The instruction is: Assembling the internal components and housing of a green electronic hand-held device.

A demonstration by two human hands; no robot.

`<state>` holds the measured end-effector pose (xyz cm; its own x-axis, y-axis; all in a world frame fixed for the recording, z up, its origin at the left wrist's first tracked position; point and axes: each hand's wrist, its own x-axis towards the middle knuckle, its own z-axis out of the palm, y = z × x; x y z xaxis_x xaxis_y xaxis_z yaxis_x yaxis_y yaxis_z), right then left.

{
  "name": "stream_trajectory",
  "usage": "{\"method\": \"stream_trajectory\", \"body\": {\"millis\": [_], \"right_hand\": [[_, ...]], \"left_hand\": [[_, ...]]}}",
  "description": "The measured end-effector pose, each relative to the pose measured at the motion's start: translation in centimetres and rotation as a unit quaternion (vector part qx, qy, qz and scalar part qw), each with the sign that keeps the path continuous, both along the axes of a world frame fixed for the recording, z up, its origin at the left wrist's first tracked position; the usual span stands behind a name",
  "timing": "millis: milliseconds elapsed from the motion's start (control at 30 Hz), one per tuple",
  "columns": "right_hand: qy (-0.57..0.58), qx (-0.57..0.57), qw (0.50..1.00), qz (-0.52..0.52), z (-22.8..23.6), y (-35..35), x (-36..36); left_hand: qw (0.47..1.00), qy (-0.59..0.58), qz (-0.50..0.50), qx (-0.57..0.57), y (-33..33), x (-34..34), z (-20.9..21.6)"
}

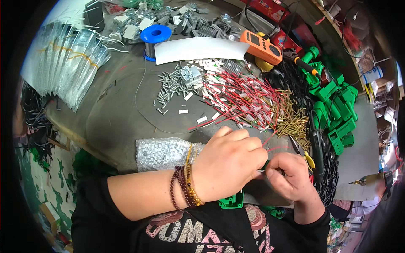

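My left hand (231,163) reaches across from the lower left, its fingers curled in and its back toward me. Close beside it, my right hand (289,176) is closed too, thumb pressed against the fingers. The fingertips nearly meet, and a small pale bit shows between them; what either hand holds is too hidden to name. Below my left wrist, a green plastic housing (232,201) is partly covered by the hand. A bubble-wrap bag (162,154) lies left of my left hand. Beyond the hands spreads a pile of red wires with white ends (240,97).
Silver screws (169,87) and brass-coloured pins (293,120) lie in heaps. Farther back are a blue spool (155,33), a white strip (198,50) and an orange meter (262,47). Green housings (333,103) and yellow-handled pliers (309,159) are at right; bubble-wrap bags (71,61) at left.
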<state>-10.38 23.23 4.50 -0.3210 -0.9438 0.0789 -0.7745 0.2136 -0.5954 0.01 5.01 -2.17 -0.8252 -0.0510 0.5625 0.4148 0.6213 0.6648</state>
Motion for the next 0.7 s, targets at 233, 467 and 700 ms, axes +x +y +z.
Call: {"method": "stream_trajectory", "body": {"millis": [233,467,700], "right_hand": [[0.013,0.031,0.999,-0.004,0.8,-0.4,-0.1],[0.021,-0.012,0.998,-0.053,3.5,-4.5,-2.4],[0.115,0.073,0.976,0.169,-3.4,-14.8,-4.4]], "left_hand": [[0.999,-0.019,-0.03,0.032,-0.2,-0.1,-0.8],[0.997,-0.056,0.006,0.051,0.0,-0.1,-1.1],[1.0,-0.013,-0.007,0.026,-0.9,0.9,-0.5]]}}
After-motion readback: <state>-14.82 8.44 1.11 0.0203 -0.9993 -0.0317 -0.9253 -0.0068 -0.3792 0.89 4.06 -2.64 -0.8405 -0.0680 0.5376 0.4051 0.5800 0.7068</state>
